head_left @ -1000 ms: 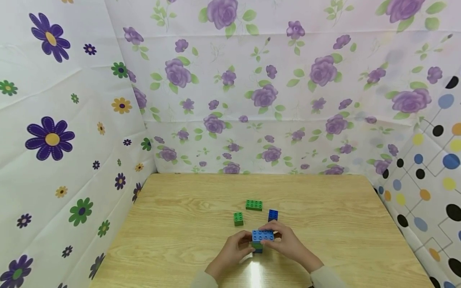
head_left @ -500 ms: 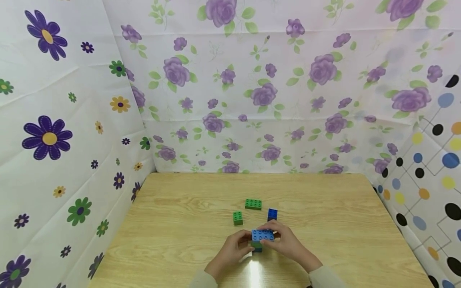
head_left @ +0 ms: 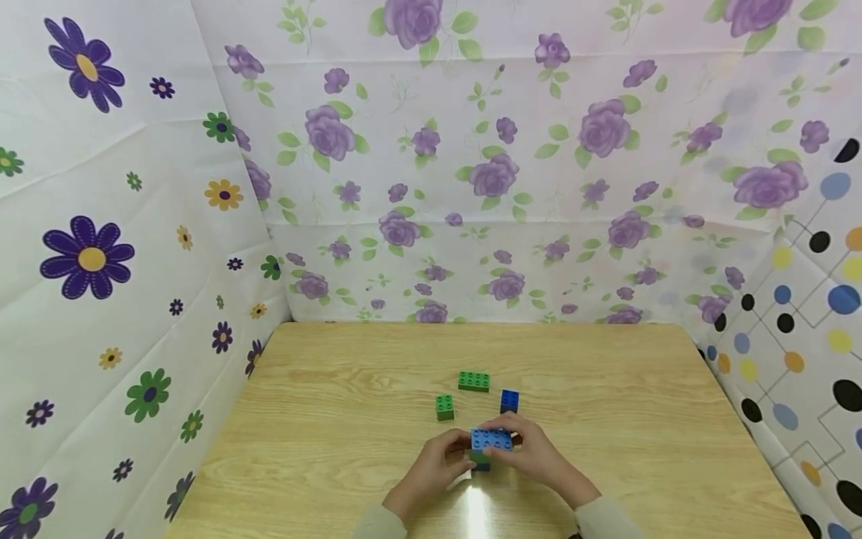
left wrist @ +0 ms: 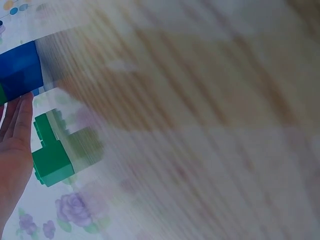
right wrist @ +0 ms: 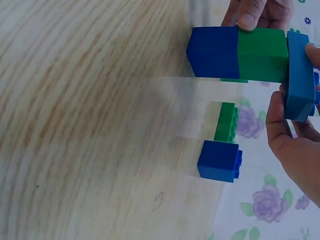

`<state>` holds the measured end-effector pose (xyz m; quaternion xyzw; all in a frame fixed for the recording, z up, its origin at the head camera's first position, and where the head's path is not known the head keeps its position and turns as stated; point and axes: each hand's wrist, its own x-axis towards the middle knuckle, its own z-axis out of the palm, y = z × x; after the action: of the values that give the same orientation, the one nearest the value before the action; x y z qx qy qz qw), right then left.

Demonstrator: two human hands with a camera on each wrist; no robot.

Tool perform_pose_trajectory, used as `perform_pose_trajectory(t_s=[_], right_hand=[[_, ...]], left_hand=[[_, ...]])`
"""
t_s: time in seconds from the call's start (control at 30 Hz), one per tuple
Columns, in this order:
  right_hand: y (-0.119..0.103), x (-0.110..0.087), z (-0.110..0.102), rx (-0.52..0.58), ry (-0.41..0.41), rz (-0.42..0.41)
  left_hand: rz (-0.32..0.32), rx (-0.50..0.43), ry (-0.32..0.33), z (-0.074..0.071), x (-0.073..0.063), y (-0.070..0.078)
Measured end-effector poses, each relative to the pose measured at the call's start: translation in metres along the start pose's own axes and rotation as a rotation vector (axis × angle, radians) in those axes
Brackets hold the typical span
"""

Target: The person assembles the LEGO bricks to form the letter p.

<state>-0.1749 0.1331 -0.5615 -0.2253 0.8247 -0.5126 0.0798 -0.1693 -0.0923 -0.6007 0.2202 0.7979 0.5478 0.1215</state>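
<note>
A small stack of toy building bricks stands between both hands: a dark blue brick (right wrist: pixel 212 52) at the bottom, a green brick (right wrist: pixel 262 54) above it, and a longer light blue brick (head_left: pixel 491 439) on top. My left hand (head_left: pixel 434 466) grips the lower stack from the left, its thumb near the blue-green seam in the right wrist view. With fingers and thumb, my right hand (head_left: pixel 535 454) pinches the light blue brick, which overhangs to the right. That brick looks slightly tilted against the green one in the right wrist view; whether it is fully seated I cannot tell.
Behind the stack lie a small green brick (head_left: pixel 444 407), a longer green brick (head_left: pixel 474 382) and a small dark blue brick (head_left: pixel 509 400), close to the right hand's fingers. The wooden table (head_left: pixel 337 367) meets a flowered cloth (head_left: pixel 404 269) at its back edge.
</note>
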Motion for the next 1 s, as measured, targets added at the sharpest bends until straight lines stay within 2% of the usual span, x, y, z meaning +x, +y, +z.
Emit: perform_pose_trajectory(t_s=[0.73, 1.0], right_hand=[[-0.0020, -0.0012, 0.0019, -0.037, 0.037, 0.005], [-0.0043, 0.0000, 0.0035, -0.022, 0.040, -0.009]], left_hand=[[-0.015, 0.001, 0.005, 0.0019, 0.0006, -0.0005], [-0.055, -0.023, 0.053, 0.0043, -0.0014, 0.0037]])
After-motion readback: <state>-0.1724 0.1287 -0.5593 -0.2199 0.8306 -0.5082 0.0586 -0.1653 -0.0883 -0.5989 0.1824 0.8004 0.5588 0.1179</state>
